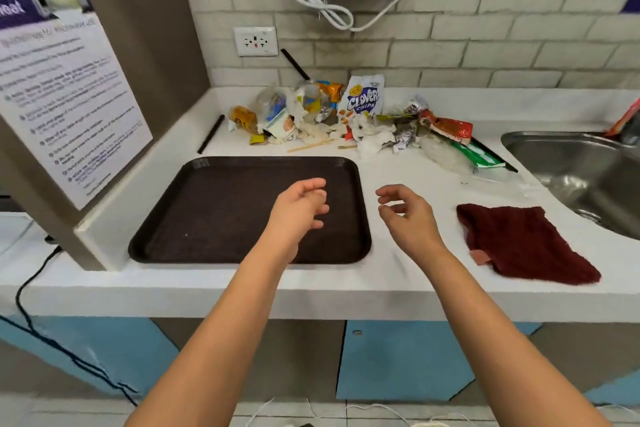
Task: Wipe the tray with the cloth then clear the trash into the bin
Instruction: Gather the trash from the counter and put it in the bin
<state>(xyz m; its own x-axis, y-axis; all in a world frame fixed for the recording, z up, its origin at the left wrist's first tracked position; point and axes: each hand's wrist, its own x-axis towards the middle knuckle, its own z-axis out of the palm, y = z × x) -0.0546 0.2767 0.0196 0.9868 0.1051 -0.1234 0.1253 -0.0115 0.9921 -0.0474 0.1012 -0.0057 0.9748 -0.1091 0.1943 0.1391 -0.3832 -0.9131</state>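
We judge the task to be at its very start. The tray (221, 208) lies flat on the white tabletop (398, 274), bare of litter, and nothing on its dark surface tells us whether it has been wiped; a small pale speck shows near its 7 o'clock corner. The cloth (523, 243), dark red and rumpled, lies flat at 3 o'clock from the tray, well apart from it and near the rim of the sink (554, 163). No hand touches it. The trash (346, 121), a heap of chip bags, wrappers, crumpled paper, sticks and clear plastic, sits at 12 to 1 o'clock from the tray, against the tiled wall. None of it has gone anywhere that we can see, and no bin shows in this view. So both steps look to be left: the wiping, then the clearing.

Both arms reach forward from the bottom edge, bare to the elbow. The left hand (301, 208) hangs over the tray's right half, fingers loosely curled, its grip holding nothing. The right hand (405, 211) hangs over the bare tabletop between tray and cloth, fingers also loosely bent, thumb and forefinger close together; its grip is empty too, as far as we can tell. Neither hand appears to rest on any surface. The right hand is the nearer of the 2 to the cloth, and we would expect it to take it up.
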